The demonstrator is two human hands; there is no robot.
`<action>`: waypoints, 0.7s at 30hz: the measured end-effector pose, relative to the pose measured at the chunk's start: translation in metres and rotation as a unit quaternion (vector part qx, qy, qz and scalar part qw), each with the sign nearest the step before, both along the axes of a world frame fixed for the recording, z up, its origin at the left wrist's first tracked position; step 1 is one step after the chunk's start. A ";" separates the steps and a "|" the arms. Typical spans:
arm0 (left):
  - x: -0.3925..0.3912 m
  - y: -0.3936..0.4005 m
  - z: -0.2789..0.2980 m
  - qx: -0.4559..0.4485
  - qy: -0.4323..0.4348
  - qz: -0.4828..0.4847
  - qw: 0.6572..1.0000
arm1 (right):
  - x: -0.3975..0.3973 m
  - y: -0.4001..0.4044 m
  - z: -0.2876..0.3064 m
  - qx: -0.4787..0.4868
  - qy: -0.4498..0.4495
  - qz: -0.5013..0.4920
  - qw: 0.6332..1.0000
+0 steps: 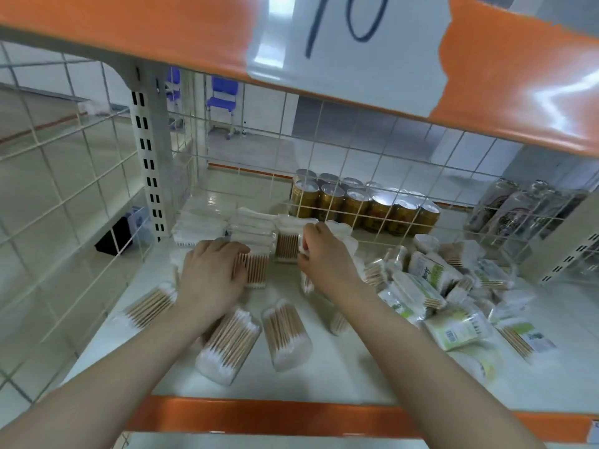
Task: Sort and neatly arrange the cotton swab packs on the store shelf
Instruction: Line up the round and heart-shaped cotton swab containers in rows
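Clear packs of wooden cotton swabs lie on a white shelf [324, 380]. Stacked packs [252, 226] stand in rows at the back left. My left hand [210, 273] rests on a swab pack [257, 268] at the front of the rows, its fingers curled over the pack's left edge. My right hand [324, 257] pinches the white end of another pack [287, 246] standing beside it. Three loose packs, one of them [285, 333] in the middle, lie at the front. A jumble of green-labelled packs [453, 322] is heaped at the right.
A white wire grid [340, 176] closes the shelf's back and left side. Behind it stand gold cans [363, 205] and clear bottles [518, 209]. An orange upper shelf edge [518, 79] with a white paper sign hangs overhead. An orange strip [291, 419] borders the shelf's front.
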State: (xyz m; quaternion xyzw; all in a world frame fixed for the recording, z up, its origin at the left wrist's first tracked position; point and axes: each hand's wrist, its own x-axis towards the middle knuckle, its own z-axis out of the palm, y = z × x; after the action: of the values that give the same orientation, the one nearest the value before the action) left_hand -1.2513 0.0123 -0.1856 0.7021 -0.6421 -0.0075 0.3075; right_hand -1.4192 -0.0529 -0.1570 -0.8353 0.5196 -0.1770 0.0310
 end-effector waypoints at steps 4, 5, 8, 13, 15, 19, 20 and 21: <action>0.004 -0.004 -0.001 0.000 0.008 0.002 1.000 | 0.009 -0.005 -0.005 0.002 0.020 -0.015 1.000; 0.005 -0.005 -0.001 0.000 0.007 -0.001 1.000 | 0.011 -0.005 -0.007 0.006 0.024 -0.020 1.000; 0.007 -0.008 -0.002 0.010 0.009 -0.007 1.000 | 0.014 -0.003 -0.010 0.019 0.023 -0.023 0.999; 0.008 -0.011 -0.006 0.003 0.000 -0.024 1.000 | 0.014 0.002 -0.012 0.047 0.028 0.002 0.999; 0.009 -0.012 -0.008 0.002 -0.001 -0.029 1.000 | 0.012 0.003 -0.009 0.074 0.039 0.009 0.996; 0.009 -0.013 -0.007 0.005 -0.015 -0.030 0.999 | 0.009 0.001 -0.002 0.077 0.086 0.039 0.993; 0.009 -0.014 -0.005 0.008 -0.018 -0.031 0.999 | 0.008 0.000 -0.001 0.060 0.101 0.044 0.992; 0.009 -0.014 -0.005 0.009 -0.025 -0.036 0.999 | 0.007 -0.001 -0.001 0.045 0.114 0.048 0.991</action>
State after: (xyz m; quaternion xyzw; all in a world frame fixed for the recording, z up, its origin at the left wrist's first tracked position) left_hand -1.2426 -0.0018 -0.1906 0.6811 -0.6745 -0.0073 0.2848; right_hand -1.4119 -0.0536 -0.1584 -0.8718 0.4864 -0.0552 0.0179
